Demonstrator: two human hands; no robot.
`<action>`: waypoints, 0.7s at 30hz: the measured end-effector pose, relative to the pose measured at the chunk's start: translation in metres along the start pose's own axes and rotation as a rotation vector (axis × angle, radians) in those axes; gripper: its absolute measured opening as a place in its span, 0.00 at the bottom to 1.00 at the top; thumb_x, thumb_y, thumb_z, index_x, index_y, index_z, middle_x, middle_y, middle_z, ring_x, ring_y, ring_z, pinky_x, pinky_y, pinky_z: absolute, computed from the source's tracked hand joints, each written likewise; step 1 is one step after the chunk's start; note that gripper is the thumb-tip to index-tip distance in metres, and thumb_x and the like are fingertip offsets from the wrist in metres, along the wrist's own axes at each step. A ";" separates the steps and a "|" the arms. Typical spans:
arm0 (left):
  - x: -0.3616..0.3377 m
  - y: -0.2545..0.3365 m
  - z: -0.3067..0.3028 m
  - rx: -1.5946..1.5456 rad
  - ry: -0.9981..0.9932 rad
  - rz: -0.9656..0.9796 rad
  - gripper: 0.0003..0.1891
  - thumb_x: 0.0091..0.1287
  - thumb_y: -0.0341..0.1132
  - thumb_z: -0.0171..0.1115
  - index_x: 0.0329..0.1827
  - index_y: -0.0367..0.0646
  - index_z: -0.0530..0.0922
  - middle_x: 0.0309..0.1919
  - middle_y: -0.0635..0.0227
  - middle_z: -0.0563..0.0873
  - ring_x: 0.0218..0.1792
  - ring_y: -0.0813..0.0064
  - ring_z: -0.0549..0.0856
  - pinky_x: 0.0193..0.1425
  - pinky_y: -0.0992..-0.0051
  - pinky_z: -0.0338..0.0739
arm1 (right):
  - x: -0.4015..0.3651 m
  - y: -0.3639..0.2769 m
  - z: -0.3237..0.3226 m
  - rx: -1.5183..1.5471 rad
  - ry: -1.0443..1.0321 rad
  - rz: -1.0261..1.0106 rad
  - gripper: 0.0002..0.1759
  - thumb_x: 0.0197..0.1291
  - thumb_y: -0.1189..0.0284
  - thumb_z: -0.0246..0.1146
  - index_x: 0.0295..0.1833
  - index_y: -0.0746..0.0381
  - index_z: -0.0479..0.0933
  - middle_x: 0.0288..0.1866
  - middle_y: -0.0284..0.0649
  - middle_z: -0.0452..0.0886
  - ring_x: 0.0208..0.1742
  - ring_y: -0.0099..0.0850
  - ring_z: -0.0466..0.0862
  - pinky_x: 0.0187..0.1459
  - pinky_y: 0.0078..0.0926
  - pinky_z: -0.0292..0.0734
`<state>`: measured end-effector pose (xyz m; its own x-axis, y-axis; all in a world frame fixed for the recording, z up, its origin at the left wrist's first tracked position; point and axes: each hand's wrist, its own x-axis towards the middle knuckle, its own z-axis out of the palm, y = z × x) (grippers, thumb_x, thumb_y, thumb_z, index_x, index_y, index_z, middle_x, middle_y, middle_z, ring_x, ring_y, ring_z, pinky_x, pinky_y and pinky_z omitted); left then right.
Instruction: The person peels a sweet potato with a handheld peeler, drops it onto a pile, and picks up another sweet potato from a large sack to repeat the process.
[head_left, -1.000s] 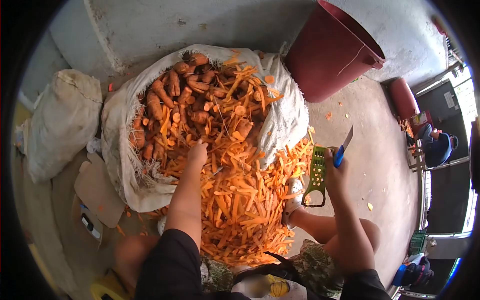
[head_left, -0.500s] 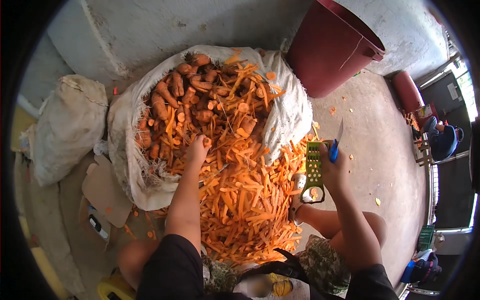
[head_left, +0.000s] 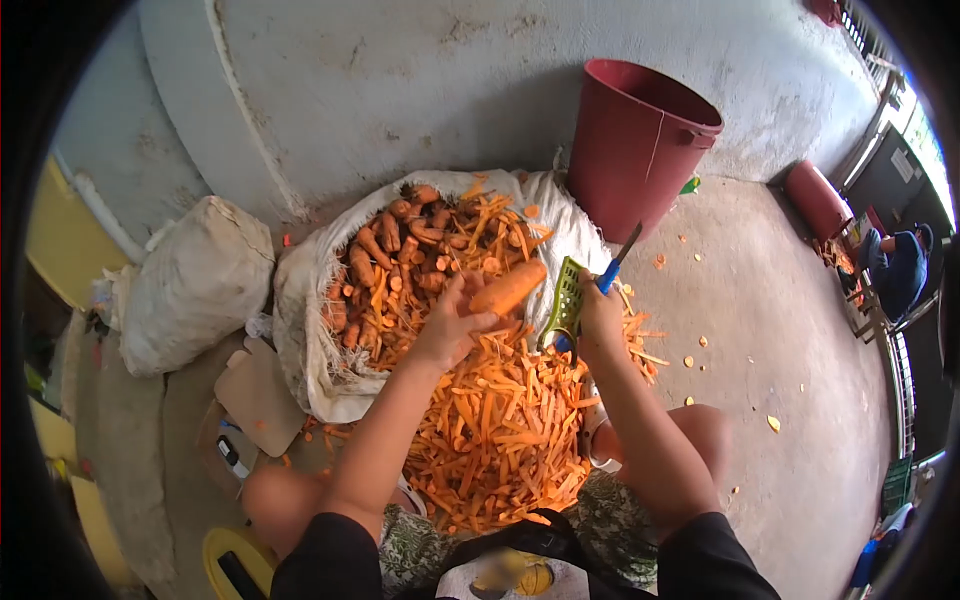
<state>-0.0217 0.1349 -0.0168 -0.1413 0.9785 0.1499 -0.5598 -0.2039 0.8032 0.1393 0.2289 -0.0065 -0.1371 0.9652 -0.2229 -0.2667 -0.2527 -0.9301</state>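
My left hand (head_left: 453,328) is closed around one end of a thick carrot (head_left: 510,288), lifted above the pile and pointing toward my right side. In my right hand (head_left: 600,318) are two tools: a green grater (head_left: 564,298) with rows of holes, and a knife (head_left: 622,258) with a blue handle, its blade angled up and away. The carrot's free end is near the grater, with a small gap between them. Under both hands spreads a heap of carrot peels (head_left: 500,430). Beyond it an open white sack (head_left: 300,345) holds many whole carrots (head_left: 375,250) and some peels.
A tall maroon bin (head_left: 630,150) stands against the wall behind the sack. At left are a closed white sack (head_left: 195,290) and a piece of cardboard (head_left: 262,395). Peel scraps dot the concrete floor (head_left: 750,340). Another person (head_left: 895,270) sits far right.
My left hand has come up from the sack with the carrot and moved right. My right hand has moved left toward it, with the grater turned at a slant. The view has tilted up.
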 end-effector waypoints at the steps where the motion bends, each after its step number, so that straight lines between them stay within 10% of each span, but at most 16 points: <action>1: -0.010 0.009 0.015 -0.131 -0.051 -0.066 0.11 0.59 0.35 0.61 0.39 0.44 0.68 0.42 0.64 0.76 0.46 0.71 0.78 0.45 0.68 0.80 | -0.009 -0.006 0.005 0.040 -0.071 0.009 0.13 0.63 0.65 0.53 0.28 0.62 0.70 0.19 0.31 0.72 0.17 0.21 0.71 0.19 0.21 0.66; 5: -0.044 0.023 0.044 -0.245 0.212 -0.407 0.14 0.68 0.45 0.46 0.45 0.46 0.70 0.43 0.65 0.78 0.44 0.71 0.80 0.45 0.67 0.79 | -0.050 -0.021 0.020 -0.040 -0.254 -0.052 0.12 0.62 0.66 0.53 0.30 0.63 0.72 0.21 0.33 0.74 0.18 0.21 0.73 0.20 0.19 0.68; 21: -0.123 0.020 0.063 -0.413 0.415 -0.519 0.15 0.70 0.44 0.39 0.44 0.43 0.71 0.33 0.68 0.79 0.30 0.73 0.80 0.29 0.70 0.76 | -0.126 0.004 0.045 -0.218 -0.311 -0.196 0.13 0.62 0.64 0.56 0.31 0.62 0.69 0.17 0.26 0.64 0.19 0.16 0.62 0.21 0.19 0.58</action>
<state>0.0356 0.0127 0.0173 -0.0264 0.8774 -0.4790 -0.8848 0.2025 0.4197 0.1127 0.1038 0.0313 -0.3935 0.9187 0.0323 -0.1133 -0.0136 -0.9935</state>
